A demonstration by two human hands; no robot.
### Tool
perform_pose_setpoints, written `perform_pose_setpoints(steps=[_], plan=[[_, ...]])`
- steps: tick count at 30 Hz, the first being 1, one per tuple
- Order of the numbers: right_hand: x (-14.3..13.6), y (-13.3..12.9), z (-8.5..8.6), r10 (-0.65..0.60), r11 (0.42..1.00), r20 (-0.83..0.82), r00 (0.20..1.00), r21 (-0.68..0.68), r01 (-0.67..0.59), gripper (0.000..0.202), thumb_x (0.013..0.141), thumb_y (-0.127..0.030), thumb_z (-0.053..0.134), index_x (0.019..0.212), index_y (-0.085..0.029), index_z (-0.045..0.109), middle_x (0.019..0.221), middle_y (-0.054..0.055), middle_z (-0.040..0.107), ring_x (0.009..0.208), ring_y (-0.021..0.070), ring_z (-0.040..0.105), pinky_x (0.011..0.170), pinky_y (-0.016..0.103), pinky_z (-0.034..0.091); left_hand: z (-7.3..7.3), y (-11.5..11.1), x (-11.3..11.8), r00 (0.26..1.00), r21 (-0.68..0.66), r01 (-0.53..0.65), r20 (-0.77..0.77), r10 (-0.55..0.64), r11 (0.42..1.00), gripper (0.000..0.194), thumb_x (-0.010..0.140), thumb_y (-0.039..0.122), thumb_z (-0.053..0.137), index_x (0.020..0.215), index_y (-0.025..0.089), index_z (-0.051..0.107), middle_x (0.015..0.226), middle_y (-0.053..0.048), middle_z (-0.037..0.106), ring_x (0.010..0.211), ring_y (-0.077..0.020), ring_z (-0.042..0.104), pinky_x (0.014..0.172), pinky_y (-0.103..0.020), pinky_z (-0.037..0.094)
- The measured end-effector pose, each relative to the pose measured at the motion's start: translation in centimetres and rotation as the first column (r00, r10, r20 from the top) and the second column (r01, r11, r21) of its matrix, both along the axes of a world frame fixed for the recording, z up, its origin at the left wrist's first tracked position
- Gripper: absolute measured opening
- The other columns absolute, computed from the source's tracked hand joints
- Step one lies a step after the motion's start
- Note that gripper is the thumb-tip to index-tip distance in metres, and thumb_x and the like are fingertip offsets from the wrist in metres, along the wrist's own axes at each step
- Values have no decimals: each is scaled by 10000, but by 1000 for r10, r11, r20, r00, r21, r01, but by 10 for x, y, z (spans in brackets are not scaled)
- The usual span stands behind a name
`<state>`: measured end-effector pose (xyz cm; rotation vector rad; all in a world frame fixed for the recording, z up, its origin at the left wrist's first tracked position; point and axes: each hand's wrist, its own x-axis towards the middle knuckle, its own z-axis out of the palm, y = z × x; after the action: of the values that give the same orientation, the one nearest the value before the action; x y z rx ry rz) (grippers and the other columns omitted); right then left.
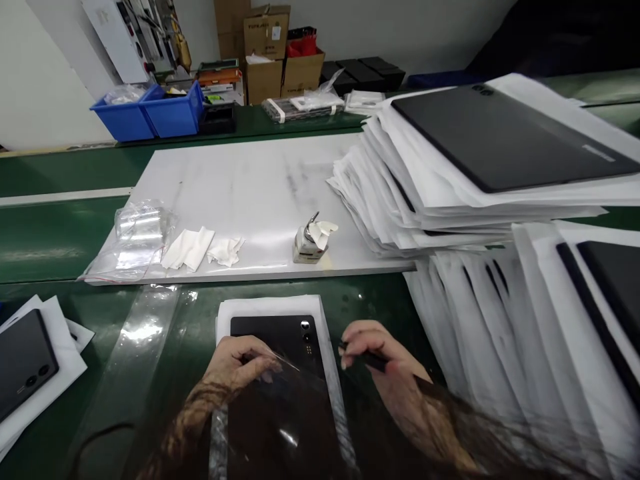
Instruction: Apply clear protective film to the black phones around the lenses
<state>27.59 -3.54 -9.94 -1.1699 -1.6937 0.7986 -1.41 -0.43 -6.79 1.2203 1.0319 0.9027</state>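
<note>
A dark tablet (285, 413) lies back up on a white sheet (270, 305) in front of me, its camera lenses at the upper right corner. My left hand (240, 363) is over the tablet's left side, thumb and fingers pinched together. A thin pale line runs right from its fingertips; what it belongs to is unclear. My right hand (383, 353) is held right of the tablet, apart from it, with its fingers closed around a slim black tool (375, 361). Loose dark strands, like hair, hang across the lower part of the view.
Tall stacks of tablets (500, 140) interleaved with white sheets stand at right. Another tablet (27, 363) lies at left. On a white board (250, 173) are crumpled wipes (189, 248), clear plastic bags (140, 233) and a small dispenser bottle (309, 243). Blue bins (173, 110) stand behind.
</note>
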Motion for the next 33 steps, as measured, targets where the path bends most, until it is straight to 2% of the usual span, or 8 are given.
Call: perform_pose_setpoints(steps=[3, 5, 10, 15, 20, 25, 30, 33], plan=[[3, -13, 6, 82, 968, -195, 977, -216, -124, 412, 1171, -645, 853, 904, -333, 870, 1008, 102, 842, 697, 270, 786, 658, 433, 746, 3, -1, 0, 999, 15, 13, -41, -12, 1000, 69, 723, 223, 702, 689, 191, 753, 630, -46, 759, 471, -210, 693, 442, -256, 552], [3, -11, 12, 119, 942, -242, 963, -279, -187, 348, 1101, -606, 965, 901, -329, 898, 950, 91, 864, 735, 274, 824, 692, 412, 758, 5, -1, 0, 998, 22, 16, -66, -14, 1000, 70, 725, 223, 703, 692, 188, 754, 630, -42, 761, 477, -207, 695, 447, -249, 554], [0, -7, 17, 85, 906, -264, 961, -381, -185, 367, 1063, -600, 1010, 870, -307, 904, 883, 89, 907, 764, 282, 872, 769, 421, 784, 6, -1, 0, 996, 53, 19, -89, -14, 998, 81, 734, 238, 697, 701, 182, 746, 620, -37, 765, 464, -198, 696, 440, -237, 559], [-3, -9, 16, 46, 904, -245, 968, -402, -145, 444, 1023, -658, 1025, 805, -296, 887, 864, 102, 917, 767, 298, 889, 756, 441, 780, 8, 0, 0, 995, 80, 33, -95, -25, 996, 95, 742, 254, 688, 721, 187, 752, 632, -39, 766, 482, -208, 696, 453, -257, 569], [-5, -9, 15, 34, 879, -251, 967, -454, -149, 369, 988, -556, 1043, 792, -299, 867, 871, 90, 923, 765, 291, 881, 744, 441, 780, 10, -1, 0, 994, 82, 41, -108, -32, 996, 96, 753, 249, 676, 719, 198, 750, 638, -30, 765, 484, -202, 694, 448, -247, 566], [-7, -13, 12, 13, 890, -300, 954, -431, -148, 293, 1009, -449, 1024, 809, -298, 872, 870, 72, 924, 705, 252, 853, 695, 401, 761, 10, -1, 1, 993, 85, 43, -115, -33, 995, 92, 751, 228, 677, 710, 193, 751, 634, -25, 764, 485, -191, 694, 451, -231, 563], [-5, -22, 17, 10, 922, -334, 942, -363, -138, 320, 1051, -475, 1025, 824, -310, 870, 845, 69, 912, 728, 276, 889, 669, 401, 770, 8, -1, 1, 994, 81, 15, -111, -6, 997, 76, 744, 212, 682, 704, 194, 744, 629, -24, 761, 469, -189, 690, 432, -229, 559], [-7, -26, 14, 11, 929, -382, 924, -339, -151, 331, 1063, -482, 1030, 835, -313, 859, 860, 65, 906, 640, 243, 828, 589, 383, 732, 7, -2, 1, 994, 80, 8, -113, 1, 997, 80, 750, 209, 677, 703, 199, 741, 627, -19, 757, 466, -183, 688, 428, -219, 556]])
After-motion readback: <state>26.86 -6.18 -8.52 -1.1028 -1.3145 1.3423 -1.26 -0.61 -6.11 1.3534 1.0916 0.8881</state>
